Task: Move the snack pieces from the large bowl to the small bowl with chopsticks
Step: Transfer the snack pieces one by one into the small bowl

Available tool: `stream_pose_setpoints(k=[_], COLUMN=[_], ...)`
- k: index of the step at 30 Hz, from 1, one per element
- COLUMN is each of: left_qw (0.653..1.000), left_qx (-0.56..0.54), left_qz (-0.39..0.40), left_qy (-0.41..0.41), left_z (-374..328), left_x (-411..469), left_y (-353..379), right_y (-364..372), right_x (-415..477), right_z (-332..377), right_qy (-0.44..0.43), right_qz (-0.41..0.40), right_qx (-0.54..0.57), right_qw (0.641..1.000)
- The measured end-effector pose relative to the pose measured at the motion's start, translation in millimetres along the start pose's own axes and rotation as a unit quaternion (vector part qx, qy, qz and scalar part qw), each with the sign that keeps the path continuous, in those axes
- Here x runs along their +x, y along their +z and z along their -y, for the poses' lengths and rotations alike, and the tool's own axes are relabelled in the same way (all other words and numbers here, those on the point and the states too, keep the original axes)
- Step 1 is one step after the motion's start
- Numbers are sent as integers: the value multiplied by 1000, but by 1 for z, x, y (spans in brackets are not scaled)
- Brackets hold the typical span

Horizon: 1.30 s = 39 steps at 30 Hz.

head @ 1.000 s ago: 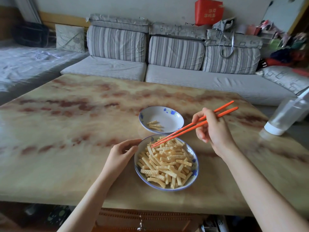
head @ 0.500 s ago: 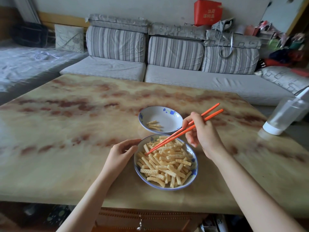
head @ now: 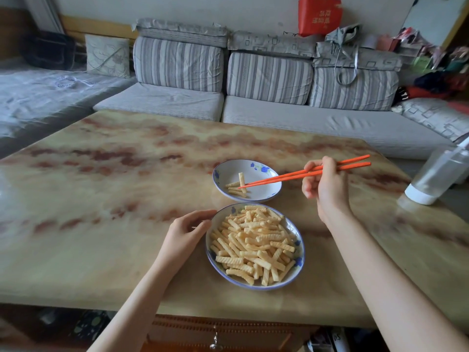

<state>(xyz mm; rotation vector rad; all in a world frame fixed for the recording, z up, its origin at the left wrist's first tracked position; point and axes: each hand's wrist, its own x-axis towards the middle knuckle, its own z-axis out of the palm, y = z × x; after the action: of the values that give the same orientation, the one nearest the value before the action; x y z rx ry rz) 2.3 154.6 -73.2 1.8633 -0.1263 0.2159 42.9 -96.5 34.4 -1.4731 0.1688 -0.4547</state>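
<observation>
- Head view, nearest: the left hand [head: 182,235] curls its fingers [head: 203,223] against the rim of the large bowl [head: 301,252], which is full of snack pieces [head: 253,246].
- Right hand [head: 327,186] grips the orange chopsticks [head: 291,176]; their tips pinch a single piece [head: 242,181] upright over the small bowl [head: 264,171], where a few pieces lie.
- Step, as I judge: the release. Next the tips must open, then go back to the large bowl on the surface [head: 127,199].

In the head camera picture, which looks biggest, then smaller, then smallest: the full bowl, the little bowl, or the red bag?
1. large bowl
2. small bowl
3. red bag, though it sits far back, so really it may be bigger.
</observation>
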Motion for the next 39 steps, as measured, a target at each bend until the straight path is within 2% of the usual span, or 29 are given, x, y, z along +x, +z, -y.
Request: stream_pose_setpoints(k=[6, 13, 19, 25, 32, 39], left_qw=[1000, 1000, 1000, 1000, 1000, 1000], left_qx=[-2, -6, -6, 0, 3, 7], left_qz=[0, 3, 3, -2, -2, -2], left_qy=[-4, -6, -5, -8, -9, -6], left_z=[0, 1, 2, 0, -2, -2], left_x=[1, 1, 0, 0, -1, 0], left_y=[0, -1, 0, 0, 0, 0], right_y=[14, 2, -12, -11, -6, -7], right_x=[19, 9, -19, -35, -39, -35], right_z=[-18, -9, 10, 17, 11, 6], right_qy=[-15, -42, -43, -44, -32, -21], right_qz=[-8, 8, 109, 162, 170, 120], right_qx=[-67, -62, -58, -100, -112, -75], right_qw=[998, 997, 991, 981, 979, 990])
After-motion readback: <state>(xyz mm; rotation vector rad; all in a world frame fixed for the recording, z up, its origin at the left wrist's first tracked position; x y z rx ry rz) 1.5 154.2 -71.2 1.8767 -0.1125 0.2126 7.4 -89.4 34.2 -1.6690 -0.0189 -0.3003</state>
